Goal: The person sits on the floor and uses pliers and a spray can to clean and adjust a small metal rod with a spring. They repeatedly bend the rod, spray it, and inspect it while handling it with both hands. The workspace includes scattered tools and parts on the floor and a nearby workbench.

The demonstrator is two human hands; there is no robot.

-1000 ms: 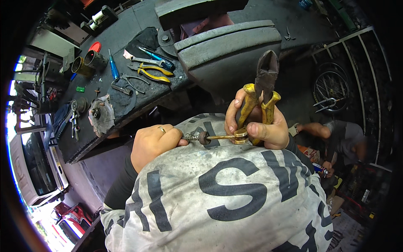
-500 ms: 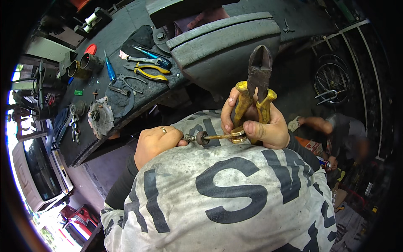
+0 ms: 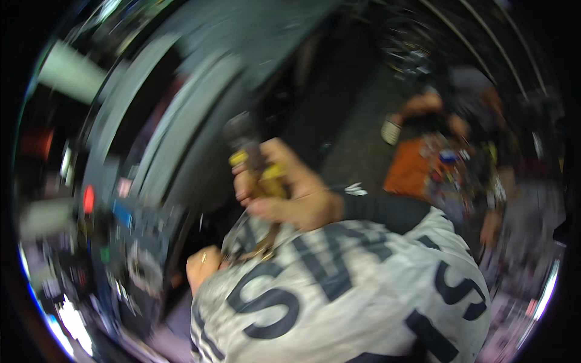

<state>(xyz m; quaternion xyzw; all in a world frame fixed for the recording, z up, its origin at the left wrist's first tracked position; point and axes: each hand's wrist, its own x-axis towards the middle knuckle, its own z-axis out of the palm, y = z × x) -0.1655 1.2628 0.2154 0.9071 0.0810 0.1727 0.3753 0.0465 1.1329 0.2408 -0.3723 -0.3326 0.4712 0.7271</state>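
Motion smears the whole view. My right hand point(image 3: 299, 190) is closed round a pair of pliers point(image 3: 272, 181) with worn yellow handles, their dark jaws pointing up and left. Lower left, against the front of my light printed shirt, my left hand point(image 3: 203, 266), with a ring on one finger, is closed on a thin rod with a brass-coloured end point(image 3: 264, 250). The brass end lies below my right hand; whether the pliers' handle touches it is too blurred to tell.
A large grey bench vise point(image 3: 196, 115) stands left of the pliers on the dark workbench point(image 3: 260, 36), with blurred tools towards the left. At upper right a co-worker's arm point(image 3: 420, 106) reaches near an orange item point(image 3: 404, 166) on the floor. A wheel point(image 3: 405, 48) is behind.
My view has swung to the right, so the vise and bench shift left. My right hand, which pinched the rod's brass end along with the pliers, now appears off it.
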